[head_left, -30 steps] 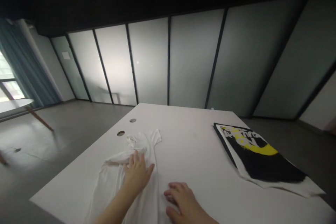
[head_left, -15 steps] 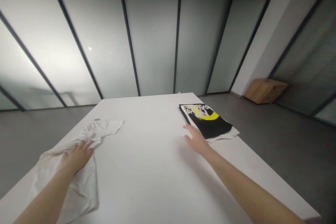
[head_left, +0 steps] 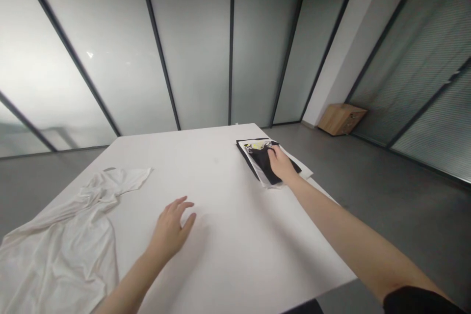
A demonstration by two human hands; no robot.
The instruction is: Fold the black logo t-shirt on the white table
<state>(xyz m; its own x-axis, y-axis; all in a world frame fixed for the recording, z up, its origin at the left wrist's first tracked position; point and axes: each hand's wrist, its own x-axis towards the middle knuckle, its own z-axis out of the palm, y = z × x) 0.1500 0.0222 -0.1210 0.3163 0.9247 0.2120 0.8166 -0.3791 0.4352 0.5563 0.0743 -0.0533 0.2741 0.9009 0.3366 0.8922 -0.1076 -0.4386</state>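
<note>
My right hand (head_left: 281, 163) grips the upper part of a folded black-and-white T-shirt (head_left: 265, 161) with a yellow print, and the cloth bunches under its thumb and fingers. That shirt lies on a small stack of folded clothes (head_left: 247, 158) with a black edge showing beneath. Over the middle of the white table (head_left: 221, 235) hovers my left hand (head_left: 172, 225), open, fingers apart and holding nothing. To its left a white T-shirt (head_left: 69, 240) is spread out, wrinkled, with one sleeve pointing toward the middle.
Frosted glass panels (head_left: 191, 44) stand beyond the table's far edge. On the grey floor (head_left: 386, 171) at the right back is a wooden cabinet (head_left: 340, 118). A dark object (head_left: 305, 307) shows at the table's near edge.
My left hand has lifted off the white T-shirt and moved right. My right hand has reached the folded T-shirt and taken hold of it, crumpling its print. The view has turned right.
</note>
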